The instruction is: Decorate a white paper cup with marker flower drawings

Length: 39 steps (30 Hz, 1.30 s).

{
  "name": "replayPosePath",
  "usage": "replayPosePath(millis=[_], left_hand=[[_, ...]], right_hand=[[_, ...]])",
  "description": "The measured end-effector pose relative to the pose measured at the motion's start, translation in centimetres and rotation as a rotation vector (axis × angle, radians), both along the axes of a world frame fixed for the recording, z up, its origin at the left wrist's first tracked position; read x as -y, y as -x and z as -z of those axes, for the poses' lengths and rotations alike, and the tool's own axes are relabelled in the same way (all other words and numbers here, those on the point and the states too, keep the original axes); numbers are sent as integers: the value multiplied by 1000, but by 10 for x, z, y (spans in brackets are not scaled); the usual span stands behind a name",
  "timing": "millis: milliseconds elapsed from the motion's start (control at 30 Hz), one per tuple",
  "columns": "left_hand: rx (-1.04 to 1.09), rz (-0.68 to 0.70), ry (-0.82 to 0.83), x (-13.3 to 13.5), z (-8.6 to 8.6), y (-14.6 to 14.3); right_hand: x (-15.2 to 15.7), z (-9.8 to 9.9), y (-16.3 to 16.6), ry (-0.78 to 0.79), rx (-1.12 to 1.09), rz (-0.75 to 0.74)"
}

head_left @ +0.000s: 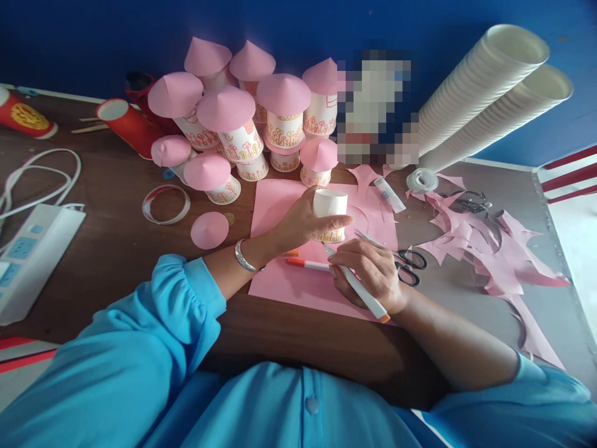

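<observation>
My left hand (305, 219) is wrapped round a white paper cup (330, 202) and holds it above a pink paper sheet (275, 283). Small drawn marks in yellow and red run along the cup's lower part. Between the fingers of my right hand (368, 267) is a white marker (361, 291) with an orange end; its tip is close to the cup's bottom edge, and I cannot tell whether it touches. A second marker (308, 264) with an orange-red cap lies on the sheet below the cup. Scissors (408, 267) with black handles rest beside my right hand.
Behind stand several decorated cups with pink cone roofs (226, 111). Stacks of white cups (485, 93) lean at the back right, near a tape roll (422, 180) and pink scraps (504, 255). At left are a tape ring (166, 204), a pink disc (209, 230) and a power strip (41, 255).
</observation>
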<state>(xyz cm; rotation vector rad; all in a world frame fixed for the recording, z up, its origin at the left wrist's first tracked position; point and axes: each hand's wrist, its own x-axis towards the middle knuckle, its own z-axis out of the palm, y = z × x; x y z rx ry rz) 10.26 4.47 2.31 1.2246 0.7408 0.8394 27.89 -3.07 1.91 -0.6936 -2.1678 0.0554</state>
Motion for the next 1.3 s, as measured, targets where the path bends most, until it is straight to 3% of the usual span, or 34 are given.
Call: replayPosePath(millis=[200,333,500,900,1300], left_hand=[[30,4,-3,1,0,1],[73,-48,108,-1,5,5],[281,-72,156,-6,15,9],[335,-31,315,-10,21,16],[327,-32,227,-8,20,15]], right_hand=[[0,-2,1,1,-20,-50],[0,-5,0,5,-18,-77],[-1,-5,-2,-3,-39,-90],[-5,-1,-4,2,-92,52],[-6,4,-3,47,-103,71]])
